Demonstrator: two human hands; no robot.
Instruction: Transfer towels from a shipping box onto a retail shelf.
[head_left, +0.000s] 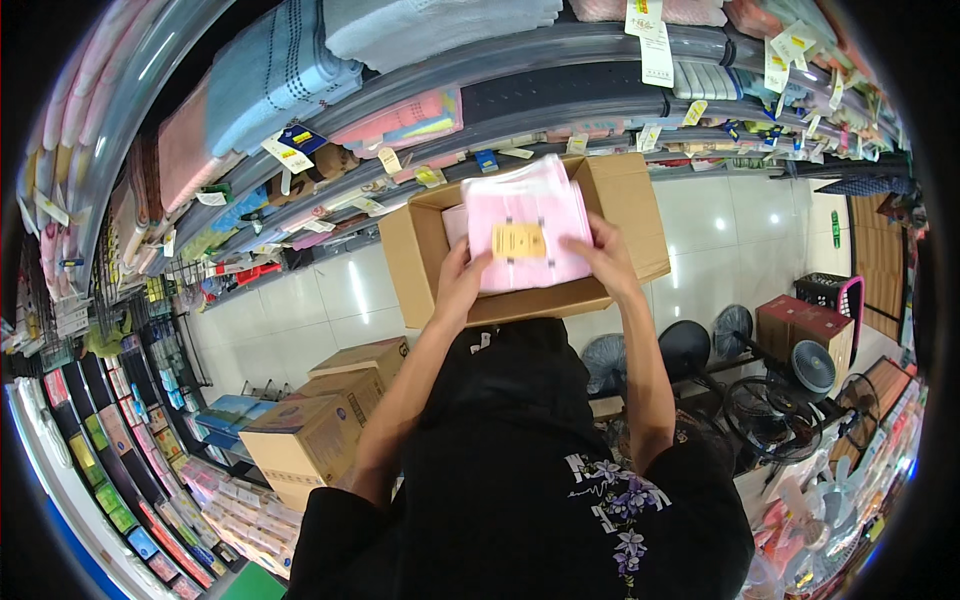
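Between my two hands is a pink folded towel pack (529, 202) in clear wrapping, with a tan printed label (519, 241) on its front. My left hand (459, 274) grips its left edge, thumb on top. On the right side my right hand (606, 255) holds it the same way. Beneath the pack stands an open cardboard box (414, 259), its flaps folded outward. Part of another pale pink item (454, 223) shows inside the box, left of the pack. The rest of the box's contents is hidden by the pack.
Shelves of folded towels (285, 82) with hanging tags curve across the top and left. Stacked cardboard cartons (315, 427) stand at the lower left. Electric fans (772, 420), a red-brown carton (802, 322) and a black basket (829, 291) are at the right on the tiled floor (720, 277).
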